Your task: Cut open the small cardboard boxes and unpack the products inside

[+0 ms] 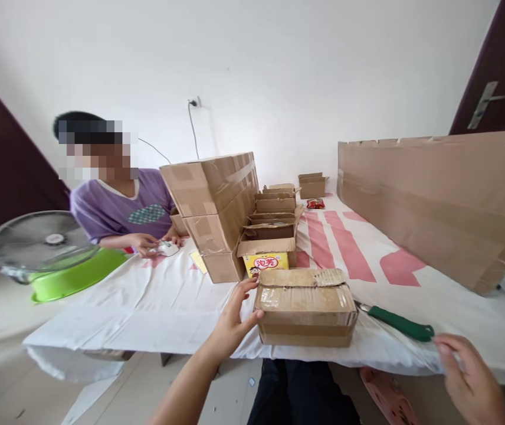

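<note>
In front of me on the table sits a taped cardboard box (308, 313) with a ragged seam along its top. My left hand (232, 319) holds its left end, thumb on the near face and fingers at the upper corner. To the right of the box lies a knife with a green handle (400, 323); its blade end is partly hidden beside the box. My right hand (469, 372) is at the handle's end, fingers loosely bent and not wrapped round it. Whether the fingertips touch the handle, I cannot tell.
Stacked cartons (221, 218) stand left of a row of opened boxes (274, 212), the nearest holding a yellow packet (265, 261). A long carton (429, 200) lies right. A red packet (315, 203) lies farther back. Another person (124, 206) handles something white beside a fan (49, 239).
</note>
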`<state>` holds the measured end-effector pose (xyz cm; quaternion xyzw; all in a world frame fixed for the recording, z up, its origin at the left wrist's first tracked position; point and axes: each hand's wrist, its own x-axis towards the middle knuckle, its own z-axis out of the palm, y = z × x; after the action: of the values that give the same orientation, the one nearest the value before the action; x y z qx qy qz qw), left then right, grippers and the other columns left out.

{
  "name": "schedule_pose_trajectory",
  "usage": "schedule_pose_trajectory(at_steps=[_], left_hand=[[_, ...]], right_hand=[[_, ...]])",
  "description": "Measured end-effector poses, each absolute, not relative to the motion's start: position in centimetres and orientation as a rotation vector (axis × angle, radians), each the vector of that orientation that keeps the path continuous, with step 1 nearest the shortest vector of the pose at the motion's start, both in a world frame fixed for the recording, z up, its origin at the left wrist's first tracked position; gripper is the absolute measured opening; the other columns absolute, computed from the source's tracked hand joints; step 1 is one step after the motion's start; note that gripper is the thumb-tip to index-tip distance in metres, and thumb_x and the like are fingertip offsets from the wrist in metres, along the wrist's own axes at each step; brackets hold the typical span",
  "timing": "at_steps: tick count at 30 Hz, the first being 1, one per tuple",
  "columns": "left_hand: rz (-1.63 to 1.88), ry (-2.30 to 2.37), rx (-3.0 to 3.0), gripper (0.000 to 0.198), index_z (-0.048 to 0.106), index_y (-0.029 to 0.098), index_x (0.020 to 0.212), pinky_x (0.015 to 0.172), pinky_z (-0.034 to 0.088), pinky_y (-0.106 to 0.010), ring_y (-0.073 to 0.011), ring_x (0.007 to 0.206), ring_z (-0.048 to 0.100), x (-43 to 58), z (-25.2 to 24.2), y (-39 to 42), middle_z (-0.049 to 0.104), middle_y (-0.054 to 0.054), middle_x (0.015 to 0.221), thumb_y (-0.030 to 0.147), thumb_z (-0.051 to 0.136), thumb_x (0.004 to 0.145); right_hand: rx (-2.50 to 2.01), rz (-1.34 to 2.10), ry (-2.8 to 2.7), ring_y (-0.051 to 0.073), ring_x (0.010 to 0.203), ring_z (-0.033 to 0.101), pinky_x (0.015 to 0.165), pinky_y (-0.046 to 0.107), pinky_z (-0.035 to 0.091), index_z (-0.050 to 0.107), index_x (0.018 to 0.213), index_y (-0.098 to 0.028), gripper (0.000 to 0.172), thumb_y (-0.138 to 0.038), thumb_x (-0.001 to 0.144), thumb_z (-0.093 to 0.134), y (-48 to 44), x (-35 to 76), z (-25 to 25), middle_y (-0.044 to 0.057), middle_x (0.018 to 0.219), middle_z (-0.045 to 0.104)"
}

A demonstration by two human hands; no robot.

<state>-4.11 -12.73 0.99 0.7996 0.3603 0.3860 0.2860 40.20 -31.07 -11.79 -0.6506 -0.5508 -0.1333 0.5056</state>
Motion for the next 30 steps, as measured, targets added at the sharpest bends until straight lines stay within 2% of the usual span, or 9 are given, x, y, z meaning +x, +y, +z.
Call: schedule_pose_trajectory(at_steps=[4,9,16,21,23,26,28,30], left_hand=[[0.954,0.957,2.184,0.044,0.055,0.026,0.123,0.106,0.041,-0.049,-0.0334,0.135,0.044,-4.4,1.7,-12.5,0.048,-0.015,0.145,0.050,0.061,0.086],[0.885,0.954,2.088,0.046,0.059,0.027,0.117,0.107,0.042,-0.049,-0.0342,0.138,0.042,-4.5,2.1,-11.8,0.046,-0.014,0.147,0.055,0.066,0.082],[0.891,0.865,1.876,0.053,0.061,0.025,0.109,0.107,0.041,-0.049,-0.0348,0.139,0.041,-4.6,1.8,-11.6,0.041,-0.015,0.151,0.061,0.074,0.073],[0.849,0.865,1.998,0.044,0.069,0.025,0.109,0.117,0.030,-0.053,-0.0349,0.148,0.024,-4.4,2.1,-12.2,0.042,-0.013,0.151,0.058,0.068,0.080],[0.841,0.874,2.074,0.045,0.068,0.026,0.117,0.119,0.026,-0.053,-0.0338,0.147,0.026,-4.3,2.5,-12.7,0.039,-0.012,0.153,0.056,0.065,0.083],[0.848,0.919,2.144,0.051,0.064,0.030,0.126,0.117,0.030,-0.052,-0.0345,0.144,0.032,-4.5,3.0,-13.4,0.035,-0.010,0.155,0.056,0.065,0.083],[0.850,0.914,2.178,0.054,0.068,0.030,0.122,0.114,0.035,-0.052,-0.0366,0.141,0.036,-4.9,3.3,-13.7,0.040,-0.010,0.152,0.063,0.064,0.080],[0.879,0.866,2.221,0.061,0.073,0.029,0.113,0.112,0.037,-0.053,-0.0383,0.135,0.042,-5.5,3.5,-13.9,0.046,-0.011,0.145,0.075,0.057,0.077]], right_hand=[[-1.372,-0.294,-1.508,0.024,0.092,0.062,0.081,0.038,0.052,0.061,0.096,-0.025,0.017,-0.032,0.098,0.046,-27.2,35.6,-5.1,0.007,0.096,0.062],[-1.319,-0.126,-1.735,0.026,0.112,0.060,0.094,0.040,0.052,0.059,0.118,-0.023,0.029,-0.040,0.100,0.042,-23.6,31.8,-0.6,0.011,0.116,0.063],[-1.334,0.010,-1.757,0.026,0.121,0.057,0.100,0.043,0.051,0.058,0.121,-0.023,0.033,-0.045,0.099,0.045,-21.7,30.3,-0.2,0.013,0.127,0.061],[-1.329,0.080,-1.773,0.026,0.128,0.051,0.105,0.045,0.047,0.054,0.128,-0.022,0.039,-0.048,0.099,0.046,-21.8,30.5,0.0,0.013,0.136,0.056],[-1.317,0.082,-1.772,0.027,0.130,0.050,0.106,0.046,0.046,0.055,0.127,-0.022,0.040,-0.049,0.098,0.047,-21.9,30.4,0.1,0.014,0.138,0.054],[-1.264,0.075,-1.775,0.027,0.129,0.050,0.107,0.046,0.045,0.059,0.123,-0.022,0.039,-0.049,0.099,0.046,-22.3,30.1,0.6,0.014,0.136,0.055],[-1.207,0.094,-1.785,0.027,0.129,0.050,0.107,0.046,0.044,0.063,0.117,-0.023,0.040,-0.051,0.101,0.039,-22.8,29.9,1.0,0.013,0.135,0.056],[-1.147,0.121,-1.785,0.027,0.129,0.049,0.106,0.047,0.044,0.069,0.108,-0.024,0.049,-0.053,0.102,0.029,-23.4,29.6,1.4,0.012,0.133,0.057]])
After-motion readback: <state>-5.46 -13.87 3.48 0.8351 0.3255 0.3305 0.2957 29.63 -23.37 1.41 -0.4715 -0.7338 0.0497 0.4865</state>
